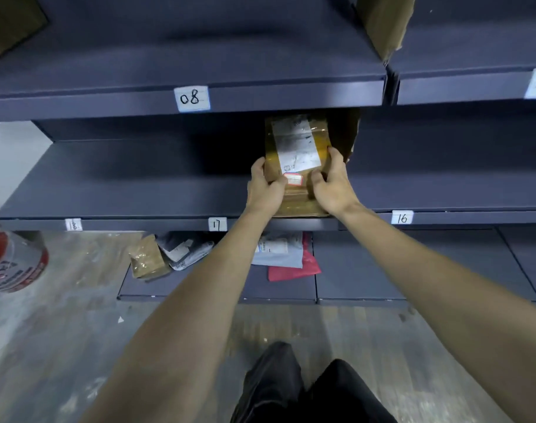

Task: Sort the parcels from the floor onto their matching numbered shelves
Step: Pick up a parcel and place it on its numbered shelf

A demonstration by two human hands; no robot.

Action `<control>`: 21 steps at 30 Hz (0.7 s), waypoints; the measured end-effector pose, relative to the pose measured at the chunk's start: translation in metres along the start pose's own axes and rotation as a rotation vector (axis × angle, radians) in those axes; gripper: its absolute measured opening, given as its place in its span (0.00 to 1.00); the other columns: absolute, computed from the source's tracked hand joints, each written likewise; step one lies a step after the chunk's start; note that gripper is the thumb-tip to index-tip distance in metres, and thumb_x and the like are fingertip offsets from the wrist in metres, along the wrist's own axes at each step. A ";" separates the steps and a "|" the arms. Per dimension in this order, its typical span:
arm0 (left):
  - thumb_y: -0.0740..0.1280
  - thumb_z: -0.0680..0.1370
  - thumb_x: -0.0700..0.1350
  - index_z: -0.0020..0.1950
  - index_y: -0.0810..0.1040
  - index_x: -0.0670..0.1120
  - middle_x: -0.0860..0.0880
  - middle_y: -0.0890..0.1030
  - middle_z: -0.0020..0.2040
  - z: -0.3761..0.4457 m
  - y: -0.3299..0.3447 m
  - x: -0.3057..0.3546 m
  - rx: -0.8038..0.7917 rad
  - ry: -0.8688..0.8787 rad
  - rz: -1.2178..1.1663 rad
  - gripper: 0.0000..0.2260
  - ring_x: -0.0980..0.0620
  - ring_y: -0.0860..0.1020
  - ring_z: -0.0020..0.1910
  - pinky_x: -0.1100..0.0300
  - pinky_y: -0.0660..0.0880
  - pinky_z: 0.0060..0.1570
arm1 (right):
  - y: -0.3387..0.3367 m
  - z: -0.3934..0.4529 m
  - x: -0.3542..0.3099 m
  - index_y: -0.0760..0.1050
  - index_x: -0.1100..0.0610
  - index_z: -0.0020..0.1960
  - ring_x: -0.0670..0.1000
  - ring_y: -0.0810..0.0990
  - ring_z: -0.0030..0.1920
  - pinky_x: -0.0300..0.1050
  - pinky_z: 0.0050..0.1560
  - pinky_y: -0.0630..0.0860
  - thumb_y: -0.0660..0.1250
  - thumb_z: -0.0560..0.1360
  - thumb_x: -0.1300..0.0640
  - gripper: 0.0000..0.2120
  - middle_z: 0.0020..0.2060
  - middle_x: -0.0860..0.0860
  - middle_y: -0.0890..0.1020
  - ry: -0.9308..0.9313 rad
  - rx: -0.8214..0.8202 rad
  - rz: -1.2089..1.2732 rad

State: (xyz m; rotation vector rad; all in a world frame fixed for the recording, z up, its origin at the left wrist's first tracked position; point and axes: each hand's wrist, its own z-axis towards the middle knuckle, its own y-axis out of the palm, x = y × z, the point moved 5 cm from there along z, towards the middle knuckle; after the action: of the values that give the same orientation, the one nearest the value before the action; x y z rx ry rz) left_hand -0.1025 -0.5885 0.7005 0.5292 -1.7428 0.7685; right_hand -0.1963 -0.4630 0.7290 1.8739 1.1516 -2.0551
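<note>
A brown cardboard parcel (294,193) with a white shipping label and a small red-edged sticker lies on the dark blue shelf (138,190) whose front strip carries the tag 17 (217,224). My left hand (265,187) grips its left edge and my right hand (332,184) grips its right edge, thumbs on top. The parcel's near end sits at the shelf's front edge. Behind it stands a cardboard divider (347,138).
Shelf tags 08 (192,98), 16 (402,217) and 18 (73,225) mark neighbouring bays. On the bottom shelf lie a brown parcel (147,257), grey bags (184,248) and a red bag (294,267). A red-and-white sack (13,261) sits on the floor at left.
</note>
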 end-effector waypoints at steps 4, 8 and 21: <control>0.61 0.81 0.57 0.77 0.58 0.50 0.48 0.71 0.69 0.030 0.012 -0.020 0.076 0.137 0.085 0.27 0.48 0.72 0.66 0.53 0.69 0.64 | 0.011 0.030 0.017 0.51 0.59 0.78 0.56 0.59 0.75 0.47 0.73 0.57 0.55 0.84 0.54 0.26 0.77 0.57 0.57 -0.080 0.129 -0.088; 0.55 0.83 0.56 0.76 0.60 0.53 0.46 0.73 0.68 0.066 0.018 -0.013 0.160 0.276 0.180 0.22 0.46 0.73 0.64 0.51 0.70 0.61 | 0.016 0.067 0.017 0.53 0.59 0.78 0.62 0.61 0.74 0.54 0.72 0.59 0.53 0.84 0.53 0.25 0.77 0.59 0.57 -0.111 0.220 -0.194; 0.54 0.83 0.58 0.74 0.63 0.51 0.42 0.69 0.69 0.123 0.032 0.007 0.117 0.328 0.313 0.22 0.39 0.68 0.68 0.45 0.70 0.64 | 0.008 0.117 0.017 0.61 0.64 0.71 0.67 0.73 0.61 0.55 0.57 0.70 0.52 0.84 0.52 0.21 0.74 0.62 0.59 -0.157 0.345 -0.295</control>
State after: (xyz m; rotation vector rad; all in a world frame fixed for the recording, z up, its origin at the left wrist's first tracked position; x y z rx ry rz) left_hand -0.2085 -0.6555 0.6768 0.1917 -1.4956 1.1171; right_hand -0.2890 -0.5321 0.7030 1.7142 1.1522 -2.6584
